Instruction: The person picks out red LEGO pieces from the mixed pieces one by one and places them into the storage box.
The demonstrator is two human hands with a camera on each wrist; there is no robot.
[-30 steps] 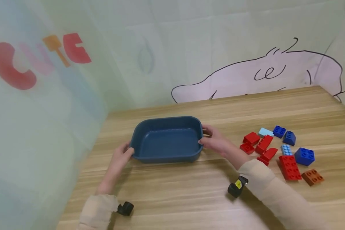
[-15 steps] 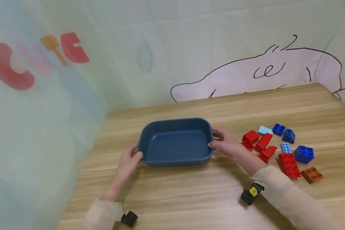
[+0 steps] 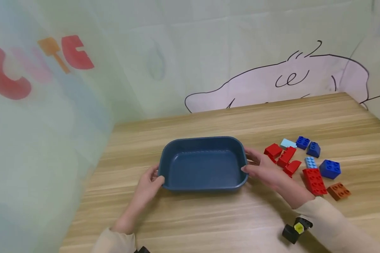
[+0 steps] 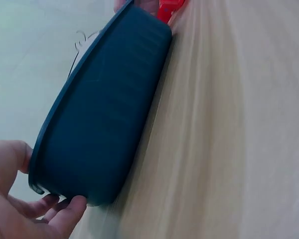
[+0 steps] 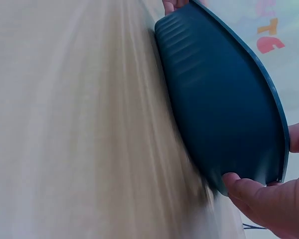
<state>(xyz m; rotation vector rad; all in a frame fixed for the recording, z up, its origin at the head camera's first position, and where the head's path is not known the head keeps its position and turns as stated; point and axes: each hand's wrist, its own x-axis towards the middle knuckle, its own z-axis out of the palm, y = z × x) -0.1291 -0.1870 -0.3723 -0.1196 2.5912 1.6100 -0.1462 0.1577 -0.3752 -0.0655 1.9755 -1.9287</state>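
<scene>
A dark blue rectangular bin point(image 3: 206, 190) with rounded corners stands near the middle of the wooden table, and nothing lies inside it. My left hand point(image 3: 149, 184) grips its left end, thumb on the rim and fingers around the outer wall. At the opposite end my right hand point(image 3: 266, 170) holds the rim in the same way. Both wrist views show fingers beneath the rim, against the side of the bin point(image 4: 97, 109). Whether the base touches the table all along is hard to tell.
Right of the bin lie several toy bricks: red bricks point(image 3: 315, 181), dark blue bricks point(image 3: 330, 169), light blue bricks point(image 3: 310, 162) and an orange-brown brick point(image 3: 339, 191). A printed cloth wall point(image 3: 164, 70) borders the wooden table point(image 3: 209, 225) at the back and left.
Both hands have moved the bin to the right and nearer to me, closer to the bricks. The grip at each end stays the same, and the view has shifted slightly.
</scene>
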